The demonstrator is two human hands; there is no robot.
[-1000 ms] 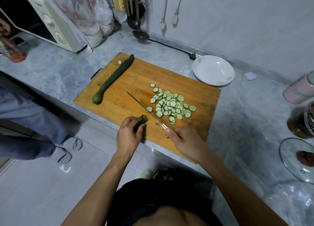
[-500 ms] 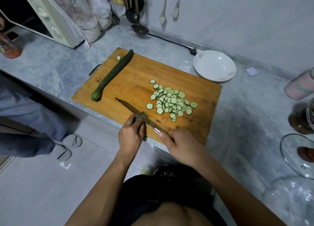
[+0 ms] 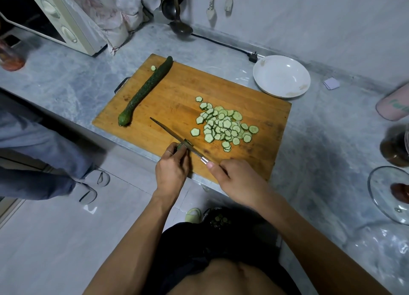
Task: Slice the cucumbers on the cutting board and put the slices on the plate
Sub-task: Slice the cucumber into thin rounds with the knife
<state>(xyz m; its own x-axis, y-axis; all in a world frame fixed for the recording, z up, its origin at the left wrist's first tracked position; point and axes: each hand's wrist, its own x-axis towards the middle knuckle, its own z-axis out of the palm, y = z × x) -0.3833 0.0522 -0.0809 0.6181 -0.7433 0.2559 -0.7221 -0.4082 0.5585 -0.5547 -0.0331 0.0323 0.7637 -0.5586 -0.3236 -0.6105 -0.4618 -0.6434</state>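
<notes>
Change: since a second ago the knife (image 3: 174,137) has swung from beside the stub to lie across it, its tip now pointing toward the whole cucumber (image 3: 145,91).
Left hand: left hand (image 3: 171,168) pinches the cucumber stub (image 3: 184,144) with curled fingers at the near edge of the cutting board (image 3: 254,108), likely to pin so short a piece against rolling.
Right hand: right hand (image 3: 238,179) is wrapped round the knife handle, thumb up by the metal collar, which gives control of the blade.
Blade: it rests on the stub just beyond the left fingertips, so the last cut comes close to the fingers.
Slices: a heap of slices (image 3: 223,126) lies mid-board, on the right of the blade and out of its way.
Whole cucumber: it lies untouched along the far left side of the board, one stray slice beside its far end.
Plate: the white plate (image 3: 282,76) sits on the counter (image 3: 332,139) just past the board's far right corner, holding no slices yet.
Stage: first cucumber nearly finished, by my reading.
</notes>
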